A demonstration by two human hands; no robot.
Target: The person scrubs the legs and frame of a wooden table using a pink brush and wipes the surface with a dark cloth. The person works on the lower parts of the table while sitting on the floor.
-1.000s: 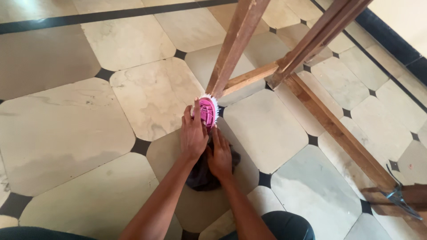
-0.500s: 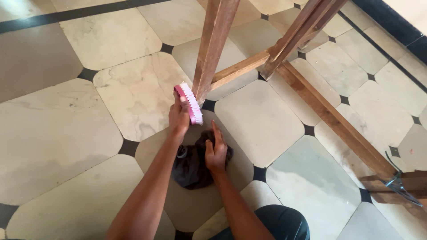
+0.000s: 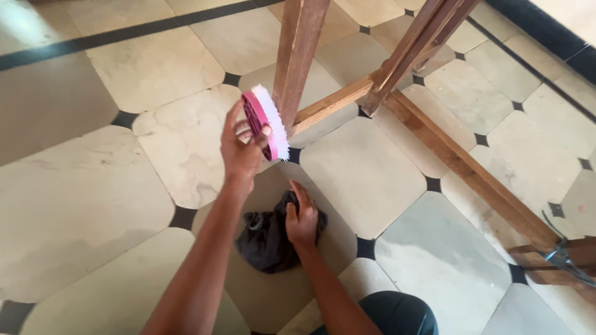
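Tiled floor (image 3: 81, 186) is filling the shot, cream slabs with dark corners. Nearest me, my right hand (image 3: 302, 218) is pressing flat on a dark rag (image 3: 268, 239), fingers spread. Further out, my left hand (image 3: 242, 151) is gripping a pink scrub brush (image 3: 266, 122), bristles touching the wooden leg (image 3: 297, 59).

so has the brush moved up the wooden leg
Yes. The brush in the left hand has climbed the wooden leg, away from the floor.
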